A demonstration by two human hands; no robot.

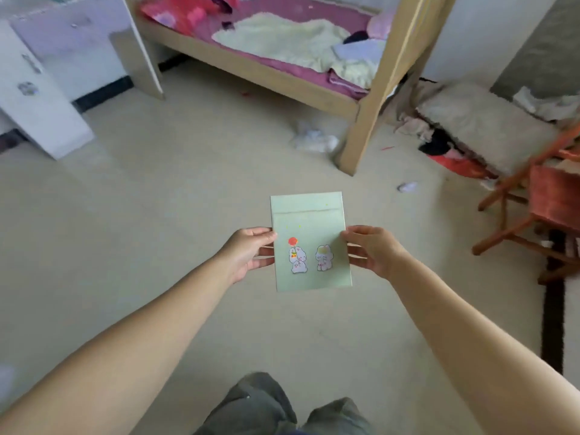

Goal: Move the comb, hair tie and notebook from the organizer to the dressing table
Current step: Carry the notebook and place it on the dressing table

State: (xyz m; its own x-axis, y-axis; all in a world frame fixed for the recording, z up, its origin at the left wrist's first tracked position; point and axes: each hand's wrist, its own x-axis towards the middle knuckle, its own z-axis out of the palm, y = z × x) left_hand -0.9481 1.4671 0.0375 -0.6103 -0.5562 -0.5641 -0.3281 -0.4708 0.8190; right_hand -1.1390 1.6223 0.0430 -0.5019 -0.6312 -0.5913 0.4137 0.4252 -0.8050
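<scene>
A pale green notebook (310, 243) with two cartoon rabbits and a red balloon on its cover is held out in front of me above the bare floor. My left hand (248, 254) grips its left edge and my right hand (372, 251) grips its right edge, thumbs on the cover. Both forearms stretch forward from the bottom corners. The comb, the hair tie and the organizer are out of sight. A white cabinet with drawers (37, 98) stands at the far left; whether it is the dressing table I cannot tell.
A wooden bunk bed (370, 98) with pink bedding stands ahead. Crumpled paper (314, 139) lies on the floor by its post. A red wooden chair (539, 215) and a pile of bedding (477, 120) fill the right side. My knees (282, 409) show at the bottom.
</scene>
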